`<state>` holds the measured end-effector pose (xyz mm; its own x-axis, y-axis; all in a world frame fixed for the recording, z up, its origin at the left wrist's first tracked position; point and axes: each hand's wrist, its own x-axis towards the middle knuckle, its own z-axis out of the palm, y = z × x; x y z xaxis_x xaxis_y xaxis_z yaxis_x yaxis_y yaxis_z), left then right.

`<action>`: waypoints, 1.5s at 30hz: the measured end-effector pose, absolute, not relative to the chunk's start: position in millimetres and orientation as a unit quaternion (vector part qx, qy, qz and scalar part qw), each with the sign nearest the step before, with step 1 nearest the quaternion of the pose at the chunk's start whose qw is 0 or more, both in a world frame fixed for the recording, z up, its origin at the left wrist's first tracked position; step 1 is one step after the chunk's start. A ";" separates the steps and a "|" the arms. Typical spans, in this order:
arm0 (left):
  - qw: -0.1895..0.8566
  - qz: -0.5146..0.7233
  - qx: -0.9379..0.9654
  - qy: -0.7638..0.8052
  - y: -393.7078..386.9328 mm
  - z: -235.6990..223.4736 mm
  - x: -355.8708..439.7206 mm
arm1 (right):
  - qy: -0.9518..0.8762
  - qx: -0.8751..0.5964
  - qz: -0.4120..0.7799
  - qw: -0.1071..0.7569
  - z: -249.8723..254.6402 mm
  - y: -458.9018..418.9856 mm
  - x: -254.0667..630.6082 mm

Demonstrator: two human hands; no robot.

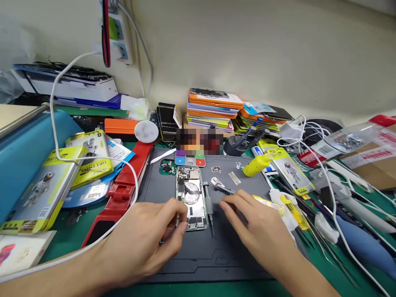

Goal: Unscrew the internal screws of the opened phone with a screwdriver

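An opened smartphone [192, 193], its inner parts bare, lies upright on the grey work mat [222, 258]. My left hand [154, 233] is at its lower left edge, fingers curled in and thumb close to them; whatever is between them is hidden. Over the mat to the phone's right is my right hand [255, 220], fingers loosely bent, tips slightly apart, nothing visible in them. Just beyond those fingertips lies a small screwdriver [225, 189]. Another slim screwdriver [208, 206] rests alongside the phone, pointing toward me.
Behind the phone is a multicoloured tray [199, 162]. A yellow bottle [256, 164] and small metal parts [234, 178] are to its right. Red clamp-like fixture [120, 194] and battery packs [40, 189] stand left. Tweezers [335, 247] and a white cable [331, 194] occupy the right.
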<state>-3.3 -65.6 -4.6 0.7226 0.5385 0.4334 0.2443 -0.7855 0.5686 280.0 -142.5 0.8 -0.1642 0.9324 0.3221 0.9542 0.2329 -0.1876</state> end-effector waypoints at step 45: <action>0.067 0.198 0.959 0.193 -51.7 -5.0 -2.4 | -0.788 -0.421 0.124 0.433 -24.9 -120.6 225.5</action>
<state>-2.4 -51.7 -5.0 0.8469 0.3968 0.3540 0.3440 -0.9165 0.2043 225.5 -120.6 -24.9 -0.2713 0.7695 0.5781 0.5553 0.6157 -0.5590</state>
